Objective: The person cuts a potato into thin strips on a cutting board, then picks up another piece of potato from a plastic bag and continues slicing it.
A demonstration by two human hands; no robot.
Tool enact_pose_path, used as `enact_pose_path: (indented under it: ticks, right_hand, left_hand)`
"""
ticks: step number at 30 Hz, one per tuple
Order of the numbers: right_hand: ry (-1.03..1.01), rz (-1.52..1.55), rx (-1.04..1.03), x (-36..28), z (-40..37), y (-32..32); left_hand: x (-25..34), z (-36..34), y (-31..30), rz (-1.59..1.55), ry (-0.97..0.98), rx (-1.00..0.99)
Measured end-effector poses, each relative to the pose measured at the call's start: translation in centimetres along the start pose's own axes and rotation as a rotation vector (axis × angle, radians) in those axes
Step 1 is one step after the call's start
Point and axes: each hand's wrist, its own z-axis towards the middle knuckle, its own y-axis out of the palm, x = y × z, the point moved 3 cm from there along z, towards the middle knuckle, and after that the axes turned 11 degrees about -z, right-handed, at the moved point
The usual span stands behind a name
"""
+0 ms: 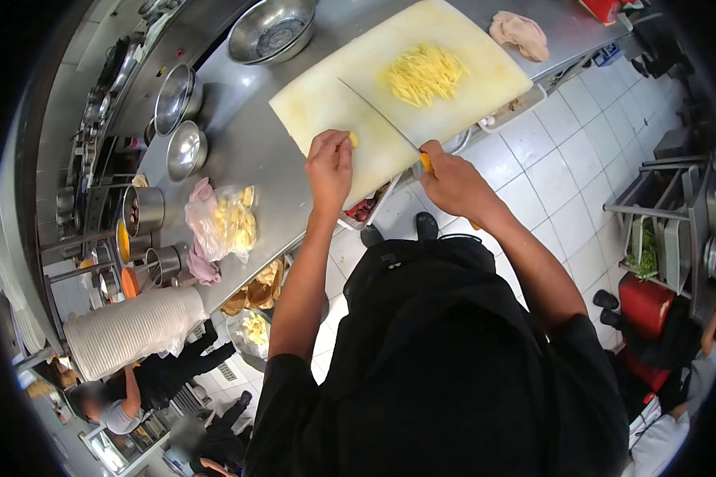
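A large cream cutting board (314, 103) lies on the steel counter in front of me. My right hand (453, 181) is closed round the yellow handle of a kitchen knife (378, 111), whose long blade lies across the board, pointing away to the left. Against the board's near left part, my left hand (330, 171) has its fingers bent together on a small pale yellow vegetable piece (353, 140), mostly hidden by them. Beyond the blade, on the right half of the board, sits a heap of thin yellow vegetable strips (426, 74).
A crumpled cloth (519, 34) lies right of the board. Metal bowls (272, 32) and a plastic bag of yellow pieces (235, 221) stand on the steel counter (247, 135) at left. Stacked white containers (135, 330) occupy its near end. Other people (127, 397) are at lower left and right.
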Motion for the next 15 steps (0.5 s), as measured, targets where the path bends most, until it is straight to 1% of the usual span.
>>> enact_pose_path:
  ticks: [3,7,9,10,12,15]
  right_hand:
    - [0.01,0.02,0.022,-0.4,0.0,-0.3]
    - [0.012,0.064,0.015,-1.3,-0.3,0.2]
    - [-0.036,0.052,0.03,-1.7,-0.6,0.5]
    - [-0.061,0.046,0.036,-2.0,-0.7,0.7]
    - [-0.048,0.073,0.016,-2.4,-0.9,0.8]
    - [-0.05,0.09,0.004,-2.8,-1.2,0.8]
  left_hand:
    - [0.1,0.3,-0.3,0.039,0.039,-0.036]
    - [-0.2,0.2,-0.3,-0.046,-0.02,-0.031]
    - [-0.3,0.1,-0.2,-0.085,-0.031,-0.019]
    - [-0.4,0.0,-0.2,-0.078,-0.042,-0.02]
    - [-0.4,0.0,-0.2,-0.065,-0.058,-0.021]
    - [-0.4,0.0,-0.2,-0.038,-0.037,-0.018]
